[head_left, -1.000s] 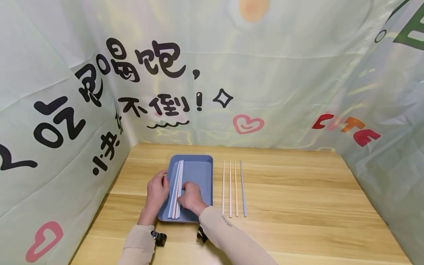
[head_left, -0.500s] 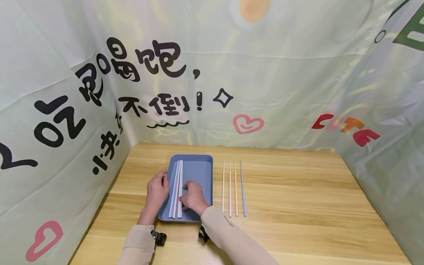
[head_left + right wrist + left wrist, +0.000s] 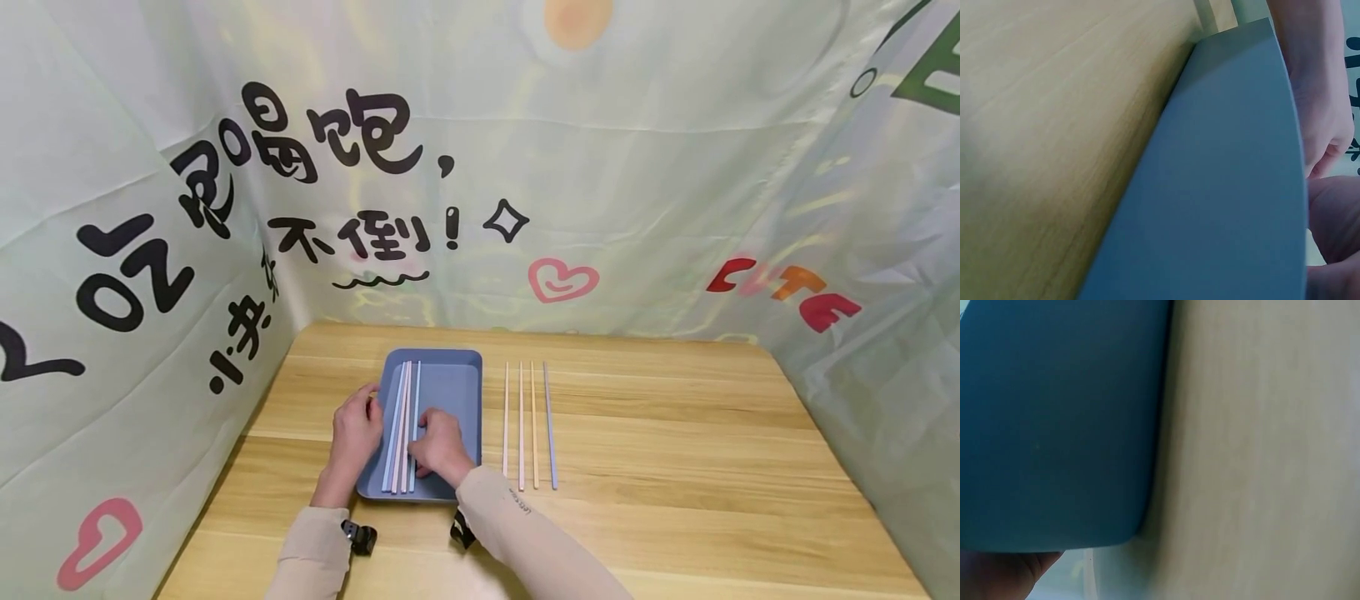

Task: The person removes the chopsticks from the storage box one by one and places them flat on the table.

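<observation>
A blue rectangular tray lies on the table, with several pale pink and light blue chopsticks lengthwise along its left side. One light blue chopstick lies a little apart on their right. My right hand reaches in over the tray's right rim and pinches that chopstick near its lower part; the fingertips are partly hidden. At the left rim, my left hand grips the tray's edge. The tray's outer wall fills much of the left wrist view, with part of a hand below it.
Right of the tray, two pink chopsticks, a yellow chopstick and a violet-blue chopstick lie spaced out on the wooden table. Printed cloth walls stand at the back and both sides.
My right hand has shifted slightly right, and the light blue chopstick has moved right with it, opening a gap from the others. The left hand stays put.
</observation>
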Demonstrator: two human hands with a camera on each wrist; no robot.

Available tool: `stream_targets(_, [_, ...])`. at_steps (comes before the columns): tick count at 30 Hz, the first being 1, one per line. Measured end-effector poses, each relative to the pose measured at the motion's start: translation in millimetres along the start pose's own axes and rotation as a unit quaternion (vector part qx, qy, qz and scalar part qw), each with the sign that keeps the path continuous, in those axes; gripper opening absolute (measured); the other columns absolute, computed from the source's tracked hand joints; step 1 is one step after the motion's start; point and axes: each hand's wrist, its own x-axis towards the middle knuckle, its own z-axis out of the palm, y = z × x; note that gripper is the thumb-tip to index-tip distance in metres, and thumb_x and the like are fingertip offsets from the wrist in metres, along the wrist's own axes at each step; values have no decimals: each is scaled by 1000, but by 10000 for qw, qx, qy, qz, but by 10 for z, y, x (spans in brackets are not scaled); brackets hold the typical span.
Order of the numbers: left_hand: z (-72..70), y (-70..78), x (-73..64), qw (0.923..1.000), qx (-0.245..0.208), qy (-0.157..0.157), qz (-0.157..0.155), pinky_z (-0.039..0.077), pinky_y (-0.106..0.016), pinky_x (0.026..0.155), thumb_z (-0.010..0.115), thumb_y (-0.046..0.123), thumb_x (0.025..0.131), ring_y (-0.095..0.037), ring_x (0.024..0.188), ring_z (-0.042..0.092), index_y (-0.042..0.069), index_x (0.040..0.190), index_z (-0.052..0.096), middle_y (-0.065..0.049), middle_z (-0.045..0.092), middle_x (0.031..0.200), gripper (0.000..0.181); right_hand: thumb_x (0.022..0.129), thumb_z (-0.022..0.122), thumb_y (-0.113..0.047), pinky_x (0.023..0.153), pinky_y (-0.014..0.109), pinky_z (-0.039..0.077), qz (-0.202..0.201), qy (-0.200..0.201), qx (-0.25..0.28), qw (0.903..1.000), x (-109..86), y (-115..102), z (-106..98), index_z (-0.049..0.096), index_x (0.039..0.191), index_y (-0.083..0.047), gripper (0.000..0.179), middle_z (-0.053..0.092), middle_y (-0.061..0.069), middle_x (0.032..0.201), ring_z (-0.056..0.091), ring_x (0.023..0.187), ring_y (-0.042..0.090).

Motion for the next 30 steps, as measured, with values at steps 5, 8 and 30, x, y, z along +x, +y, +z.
stream_targets(5, [14,-10,-2,9997,-15,163,154,55,-44,74,57,0,102,-29,83,64,-6,129,67,-23,71,100,30,78,80,7,44,33,57,90,69,-121,9999,15,15,0,60,108,4,36,61,13,72,68,45,25])
stream_targets(8, [16,-12,-4,9995,-3,228,215,56,-44,73,58,-1,101,-29,82,64,-7,128,68,-23,72,100,29,76,84,4,44,34,57,251,48,-107,9996,14,4,-18,59,107,3,40,60,12,70,67,43,25])
stream_targets(30, [-7,-1,-10,9999,-8,85,91,57,-47,78,56,1,103,-32,87,65,-6,131,66,-25,72,105,31,85,73,1,55,37,62,240,-490,331,9980,-203,-36,-514,59,115,6,34,63,8,66,68,48,22])
